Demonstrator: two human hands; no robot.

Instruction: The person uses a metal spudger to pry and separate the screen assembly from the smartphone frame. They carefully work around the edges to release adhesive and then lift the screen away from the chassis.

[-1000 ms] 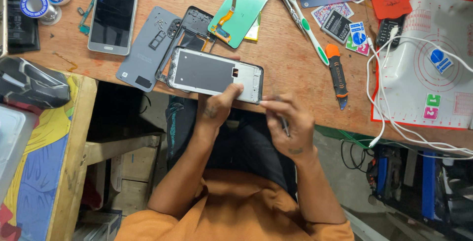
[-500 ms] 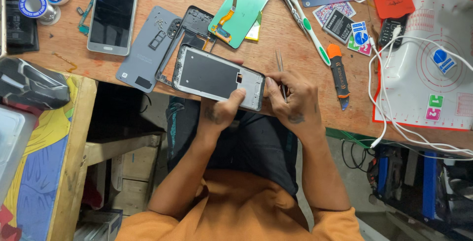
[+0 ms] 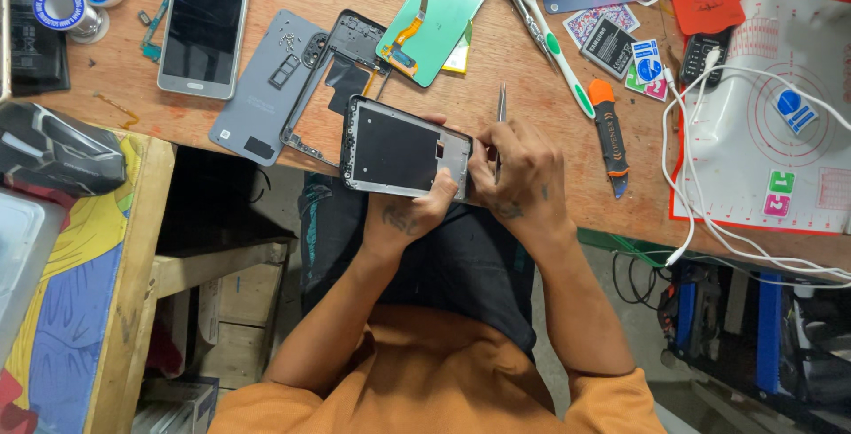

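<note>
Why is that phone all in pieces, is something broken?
It looks taken apart, not smashed. The left hand holds an opened phone body while the right hand works tweezers at its edge. A grey back cover and a bare frame lie loose beside it.

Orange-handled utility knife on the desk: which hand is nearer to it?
Right. The right hand, holding tweezers, sits just beside the utility knife. The left hand, gripping the phone frame, lies farther away.

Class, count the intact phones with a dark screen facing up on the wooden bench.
1: the silver phone lies at the bench's top left. The left hand and right hand hold only an opened phone frame.
</note>
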